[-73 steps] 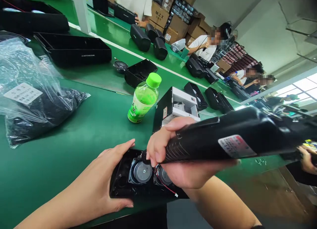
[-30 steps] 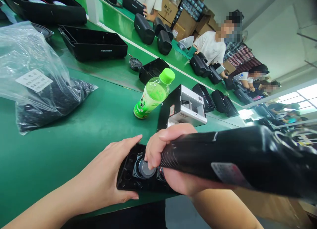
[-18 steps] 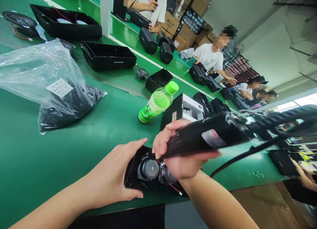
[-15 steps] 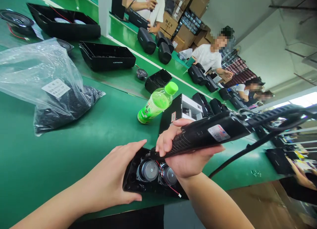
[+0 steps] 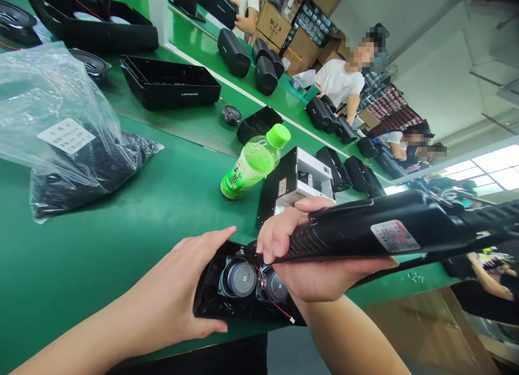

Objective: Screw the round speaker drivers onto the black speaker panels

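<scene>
Left hand (image 5: 176, 288) grasps black housing (image 5: 243, 310), right hand (image 5: 310, 278) grips power driver (image 5: 357, 226) over it, likely screwing; next needs steady tip.

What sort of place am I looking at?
Most likely a factory workshop where speakers are put together. Round speaker drivers sit in the black casing at the front, more black housings stand along the green benches, and stacked cardboard boxes rise behind.

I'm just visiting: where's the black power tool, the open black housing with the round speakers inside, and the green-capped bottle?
Black power tool (image 5: 357, 223): head view, middle of its body.
Black housing (image 5: 251, 313): head view, bare side nearest the person.
Green-capped bottle (image 5: 248, 169): head view, its label.
</scene>
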`<state>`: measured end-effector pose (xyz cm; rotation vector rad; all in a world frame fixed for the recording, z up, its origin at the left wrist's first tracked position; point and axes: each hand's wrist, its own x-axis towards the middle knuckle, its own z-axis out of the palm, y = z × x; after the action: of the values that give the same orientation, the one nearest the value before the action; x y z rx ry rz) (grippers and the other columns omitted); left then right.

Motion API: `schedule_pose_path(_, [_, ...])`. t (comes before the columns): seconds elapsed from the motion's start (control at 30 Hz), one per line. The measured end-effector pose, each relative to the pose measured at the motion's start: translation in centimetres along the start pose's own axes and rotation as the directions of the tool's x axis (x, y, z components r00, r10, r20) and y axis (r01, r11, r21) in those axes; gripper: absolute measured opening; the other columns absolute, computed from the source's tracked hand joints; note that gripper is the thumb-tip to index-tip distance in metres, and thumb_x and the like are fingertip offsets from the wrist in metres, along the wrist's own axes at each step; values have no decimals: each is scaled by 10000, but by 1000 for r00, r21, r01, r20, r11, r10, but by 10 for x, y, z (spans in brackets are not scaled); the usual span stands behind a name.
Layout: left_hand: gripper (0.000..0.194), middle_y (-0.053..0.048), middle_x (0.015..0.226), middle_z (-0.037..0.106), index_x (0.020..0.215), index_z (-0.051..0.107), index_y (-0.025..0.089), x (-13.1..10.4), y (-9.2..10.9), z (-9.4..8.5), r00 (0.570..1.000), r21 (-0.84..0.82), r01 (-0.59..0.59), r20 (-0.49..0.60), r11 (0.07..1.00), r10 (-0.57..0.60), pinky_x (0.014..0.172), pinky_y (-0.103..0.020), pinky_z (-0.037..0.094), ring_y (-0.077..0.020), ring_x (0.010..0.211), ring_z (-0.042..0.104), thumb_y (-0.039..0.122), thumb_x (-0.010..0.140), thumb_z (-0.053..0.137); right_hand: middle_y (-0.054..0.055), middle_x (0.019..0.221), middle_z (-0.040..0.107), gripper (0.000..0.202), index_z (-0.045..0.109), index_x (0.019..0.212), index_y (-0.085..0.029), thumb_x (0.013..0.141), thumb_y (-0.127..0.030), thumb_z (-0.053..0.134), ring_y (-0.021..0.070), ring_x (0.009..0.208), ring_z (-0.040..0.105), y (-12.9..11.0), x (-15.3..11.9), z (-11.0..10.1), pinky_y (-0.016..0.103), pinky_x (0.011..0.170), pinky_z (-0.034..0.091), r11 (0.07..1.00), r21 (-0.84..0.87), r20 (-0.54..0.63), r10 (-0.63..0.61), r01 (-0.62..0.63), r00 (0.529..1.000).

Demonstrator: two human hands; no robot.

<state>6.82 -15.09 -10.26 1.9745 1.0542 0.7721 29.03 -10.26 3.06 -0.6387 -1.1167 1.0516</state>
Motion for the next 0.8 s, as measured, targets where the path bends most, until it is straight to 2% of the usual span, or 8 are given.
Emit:
schedule_pose_path(0.1, [1768, -107, 1913, 713, 2058, 246, 558, -2, 1, -4, 1000, -18, -17, 7, 1000, 17, 1443, -680, 653, -479, 1705, 753, 482, 654, 1317, -37, 655, 822, 725, 987, 1187, -310, 968, -999, 938, 186, 422, 687, -1, 0, 1, 298, 466, 648, 1000, 8, -10, 30, -30, 1000])
schedule_pose_path(0.2, [1825, -130, 1996, 630, 2064, 224, 563, -6, -2, -11, 1000, -111, -28, -2, 993, 28, 1463, -707, 644, -513, 1768, 702, 748, 593, 1288, -37, 645, 820, 702, 1000, 1164, -326, 928, -987, 983, 193, 417, 686, -9, 1, 1, 306, 464, 648, 998, 22, -32, 53, -53, 998])
schedule_pose_path(0.27, [1589, -107, 2023, 601, 2039, 325, 570, -6, -2, -17, 998, -152, -36, -59, 988, 28, 1450, -659, 665, -490, 1779, 699, 857, 732, 1183, -39, 650, 822, 671, 1010, 1174, -346, 926, -970, 1000, 200, 425, 697, -20, 0, 1, 316, 471, 654, 998, 14, -25, 66, -65, 998])
schedule_pose_path(0.37, [721, -51, 1891, 733, 1805, 711, 554, 2, 9, -26, 972, 11, -152, -182, 988, 152, 1363, -546, 716, -388, 1661, 787, 633, 1129, 950, -44, 674, 837, 616, 1016, 1192, -382, 946, -947, 1004, 204, 444, 721, -43, -1, 0, 331, 496, 667, 995, 4, -7, 97, -96, 995])
schedule_pose_path(0.43, [371, -44, 1722, 841, 1568, 871, 468, 10, 22, -29, 922, 195, -259, -241, 946, 302, 1306, -506, 691, -340, 1534, 825, 409, 1203, 841, -44, 684, 842, 592, 1018, 1187, -396, 980, -949, 974, 199, 458, 734, -58, -4, -1, 334, 512, 675, 994, 12, -5, 110, -110, 994])
schedule_pose_path(0.57, [214, 10, 1323, 954, 1251, 896, 356, 22, 48, -27, 844, 309, -361, -292, 880, 449, 1176, -460, 571, -265, 1269, 848, 196, 1201, 764, -26, 729, 866, 588, 1017, 1240, -363, 1099, -915, 872, 196, 538, 803, -77, -12, -3, 336, 574, 715, 997, 27, 8, 78, -78, 997])
schedule_pose_path(0.67, [164, 72, 1118, 945, 1205, 874, 368, 23, 56, -25, 854, 221, -367, -305, 904, 421, 1093, -432, 552, -214, 1140, 860, 237, 1233, 779, -17, 776, 869, 661, 990, 1331, -316, 1205, -903, 715, 179, 566, 811, -82, -21, -7, 339, 603, 724, 999, 53, -21, 2, -1, 1000])
schedule_pose_path(0.8, [143, 107, 1098, 934, 1210, 865, 412, 15, 56, -24, 900, 18, -349, -270, 937, 341, 1076, -378, 631, -171, 1086, 878, 305, 1253, 780, -45, 741, 797, 581, 954, 1366, -376, 1232, -878, 693, 180, 508, 754, -86, -30, -11, 339, 536, 672, 1000, 21, -63, -15, 16, 998])
